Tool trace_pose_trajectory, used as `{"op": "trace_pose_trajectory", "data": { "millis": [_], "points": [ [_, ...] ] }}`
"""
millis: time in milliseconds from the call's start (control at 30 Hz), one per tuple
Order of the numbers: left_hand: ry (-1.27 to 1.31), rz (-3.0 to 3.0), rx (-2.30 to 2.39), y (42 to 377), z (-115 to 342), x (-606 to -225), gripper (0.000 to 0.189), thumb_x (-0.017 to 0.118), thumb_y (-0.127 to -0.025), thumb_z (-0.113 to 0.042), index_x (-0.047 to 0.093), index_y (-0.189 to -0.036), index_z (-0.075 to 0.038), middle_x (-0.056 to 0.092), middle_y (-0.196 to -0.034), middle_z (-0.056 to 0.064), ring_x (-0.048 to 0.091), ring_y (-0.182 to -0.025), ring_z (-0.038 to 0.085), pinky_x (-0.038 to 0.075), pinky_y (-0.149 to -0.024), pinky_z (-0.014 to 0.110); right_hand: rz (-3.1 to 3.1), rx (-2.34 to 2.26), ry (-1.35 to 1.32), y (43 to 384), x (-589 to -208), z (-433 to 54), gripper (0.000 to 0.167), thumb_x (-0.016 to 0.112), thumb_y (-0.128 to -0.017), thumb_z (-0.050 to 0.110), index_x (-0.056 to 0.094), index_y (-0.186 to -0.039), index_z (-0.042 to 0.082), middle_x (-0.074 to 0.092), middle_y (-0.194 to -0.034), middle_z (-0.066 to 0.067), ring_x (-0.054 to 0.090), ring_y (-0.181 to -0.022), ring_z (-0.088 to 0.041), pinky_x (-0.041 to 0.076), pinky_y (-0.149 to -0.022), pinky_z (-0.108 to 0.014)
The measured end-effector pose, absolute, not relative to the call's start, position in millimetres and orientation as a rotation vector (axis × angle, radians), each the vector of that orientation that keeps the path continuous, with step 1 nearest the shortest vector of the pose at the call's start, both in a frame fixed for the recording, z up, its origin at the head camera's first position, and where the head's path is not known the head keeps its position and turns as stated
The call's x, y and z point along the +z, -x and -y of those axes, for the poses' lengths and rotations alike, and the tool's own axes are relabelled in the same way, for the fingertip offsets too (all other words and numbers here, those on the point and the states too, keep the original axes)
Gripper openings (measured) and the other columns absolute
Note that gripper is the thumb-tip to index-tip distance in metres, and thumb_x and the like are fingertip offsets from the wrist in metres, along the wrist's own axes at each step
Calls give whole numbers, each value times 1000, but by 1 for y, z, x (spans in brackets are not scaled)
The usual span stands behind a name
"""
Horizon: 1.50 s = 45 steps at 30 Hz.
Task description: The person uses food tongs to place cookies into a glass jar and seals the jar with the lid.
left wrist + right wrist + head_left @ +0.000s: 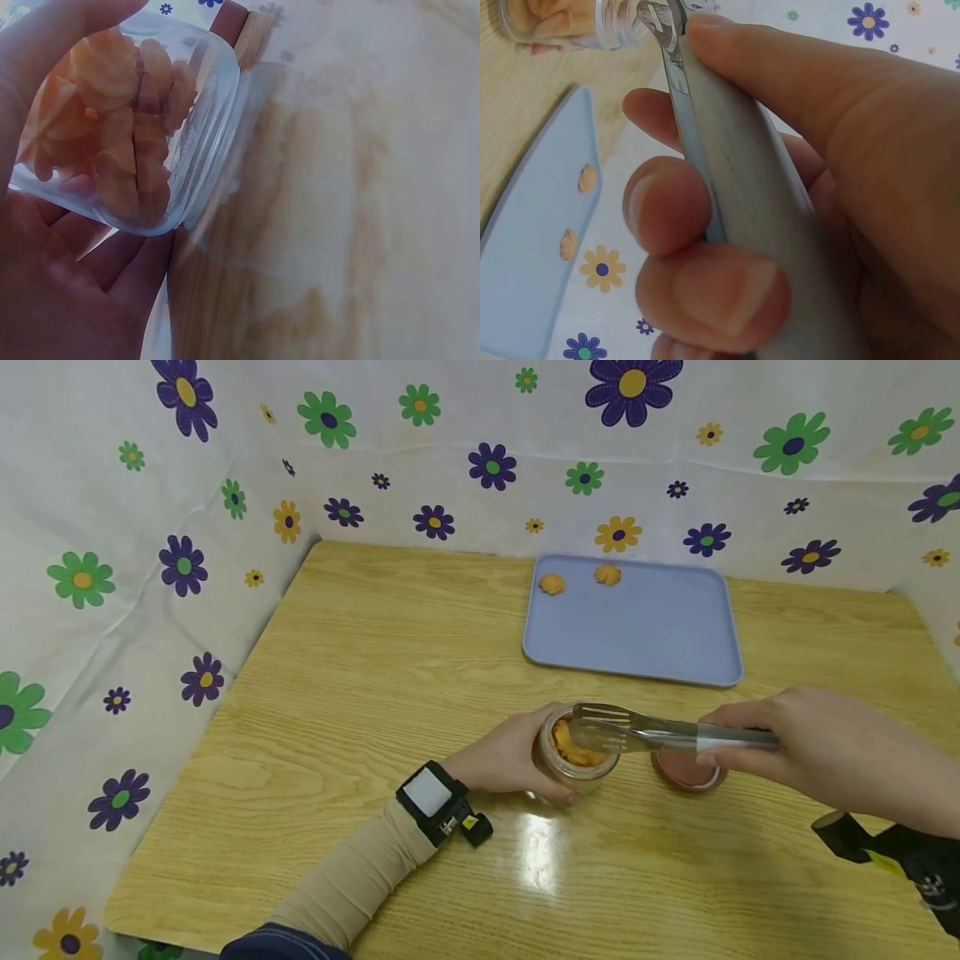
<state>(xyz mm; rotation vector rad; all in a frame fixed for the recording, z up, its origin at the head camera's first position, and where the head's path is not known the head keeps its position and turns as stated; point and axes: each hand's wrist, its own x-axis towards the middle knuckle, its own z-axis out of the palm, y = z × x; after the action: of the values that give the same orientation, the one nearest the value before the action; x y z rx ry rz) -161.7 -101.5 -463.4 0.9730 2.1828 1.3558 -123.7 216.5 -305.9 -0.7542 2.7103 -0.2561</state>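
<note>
My left hand grips a clear glass jar around its side; the jar stands open with several piped cookies inside. In the left wrist view the fingers and thumb wrap round the glass. My right hand holds metal tongs by their grey handles, fingers curled round them in the right wrist view. The tongs' slotted tips overlap the jar's mouth in the head view, one tip over the cookies. A reddish round lid lies on the table under the tongs, partly covered by them.
A blue-lavender tray lies at the back of the wooden table. Two piped cookies, a left one and a right one, sit near its far left corner. A flower-printed curtain rises behind the table and along its left side.
</note>
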Motion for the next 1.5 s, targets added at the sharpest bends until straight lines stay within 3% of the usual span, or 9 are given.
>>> {"op": "trace_pose_trajectory", "data": {
  "millis": [267, 433, 700, 800, 933, 1000, 1133, 1300, 1500],
  "points": [
    [-980, -2189, 1359, 164, 101, -465, 92, 95, -71, -37, 45, -146, -22, 58, -129, -9, 54, -121, 7, 44, -105, 27, -2761, -206, 696, 125, -303, -217, 45, 66, -95, 54, 76, -118, 16, 56, -65, 15, 46, -55, -9, 37, -49, -30],
    [-979, -2206, 1337, 163, 102, -465, 91, 95, -71, -39, 45, -145, -22, 57, -129, -8, 54, -120, 7, 44, -104, 26, -2761, -180, 710, 125, -304, -216, 43, 69, -94, 51, 76, -116, 15, 58, -67, 15, 46, -55, -9, 38, -49, -30],
    [-979, -2185, 1358, 164, 103, -465, 88, 95, -72, -38, 46, -144, -20, 58, -127, -8, 54, -120, 7, 44, -104, 28, -2807, -268, 656, 134, -295, -216, 59, 66, -98, 48, 67, -130, -1, 72, -82, 0, 60, -65, -13, 47, -54, -34],
    [-984, -2187, 1366, 164, 103, -465, 90, 95, -71, -37, 46, -145, -19, 58, -128, -8, 54, -121, 7, 44, -105, 28, -2856, -305, 644, 144, -290, -215, 62, 64, -100, 48, 63, -135, -3, 69, -77, 1, 58, -64, -16, 45, -55, -36],
    [-987, -2195, 1364, 163, 103, -465, 91, 95, -71, -37, 46, -145, -19, 58, -128, -8, 54, -121, 7, 43, -106, 28, -2951, -368, 646, 164, -288, -210, 63, 63, -100, 50, 61, -138, 0, 65, -75, -2, 51, -57, -17, 39, -54, -35],
    [-982, -2198, 1360, 162, 103, -465, 91, 95, -71, -37, 46, -145, -20, 58, -128, -9, 54, -121, 7, 43, -106, 28, -2989, -404, 620, 177, -289, -208, 67, 62, -99, 52, 59, -141, 0, 68, -85, -11, 53, -58, -19, 41, -55, -37],
    [-968, -2202, 1351, 162, 103, -466, 91, 95, -71, -37, 46, -145, -22, 58, -127, -10, 54, -121, 7, 42, -106, 28, -3017, -504, 526, 210, -299, -204, 76, 58, -99, 59, 54, -144, -2, 64, -97, -17, 51, -62, -24, 37, -51, -38],
    [-965, -2199, 1354, 163, 104, -466, 91, 95, -71, -38, 45, -145, -22, 58, -126, -10, 54, -121, 7, 43, -106, 28, -2995, -614, 342, 256, -322, -202, 81, 56, -96, 64, 55, -142, -2, 55, -86, -16, 48, -65, -27, 31, -50, -36],
    [-968, -2183, 1370, 161, 103, -465, 88, 95, -71, -36, 46, -143, -22, 58, -126, -10, 54, -120, 7, 43, -106, 28, -2952, -565, 157, 292, -355, -203, 86, 56, -95, 65, 52, -143, -6, 57, -91, -21, 50, -70, -31, 34, -54, -37]
  ]
}}
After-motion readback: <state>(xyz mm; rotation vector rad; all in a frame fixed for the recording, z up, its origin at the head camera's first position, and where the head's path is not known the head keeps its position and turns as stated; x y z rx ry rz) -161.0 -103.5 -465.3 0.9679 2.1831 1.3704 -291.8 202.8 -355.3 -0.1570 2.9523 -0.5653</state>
